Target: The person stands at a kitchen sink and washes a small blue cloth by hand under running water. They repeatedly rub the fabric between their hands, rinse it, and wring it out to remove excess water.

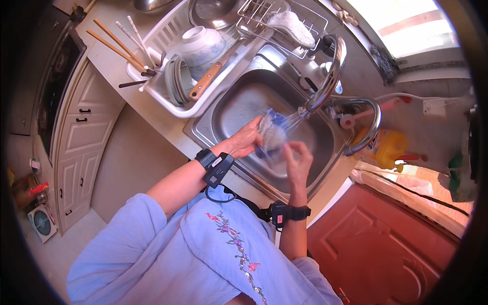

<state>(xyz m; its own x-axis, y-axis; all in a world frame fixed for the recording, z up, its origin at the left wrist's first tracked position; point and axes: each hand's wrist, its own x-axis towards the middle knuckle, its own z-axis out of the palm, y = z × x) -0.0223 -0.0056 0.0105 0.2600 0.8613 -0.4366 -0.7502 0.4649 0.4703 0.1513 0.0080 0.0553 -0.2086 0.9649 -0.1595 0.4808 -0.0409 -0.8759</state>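
Observation:
My left hand point(246, 139) grips a wet blue-and-white cloth point(273, 133) above the sink basin point(244, 95). The cloth is blurred, so its exact kind is hard to make out. Streams of water from the curved chrome faucet point(337, 72) fall onto it. To the right of the cloth is my right hand point(299, 162), fingers bent and apart, with nothing visible in them. Its fingertips are blurred and come close to the cloth's edge; whether they touch it cannot be told.
Left of the sink, a white dish rack point(179, 110) holds bowls, a wooden-handled utensil point(206, 82) and chopsticks point(114, 42). A wire basket point(244, 19) with a white cloth point(291, 28) sits behind. A second curved spout point(375, 114) and a yellow jug point(389, 146) stand right.

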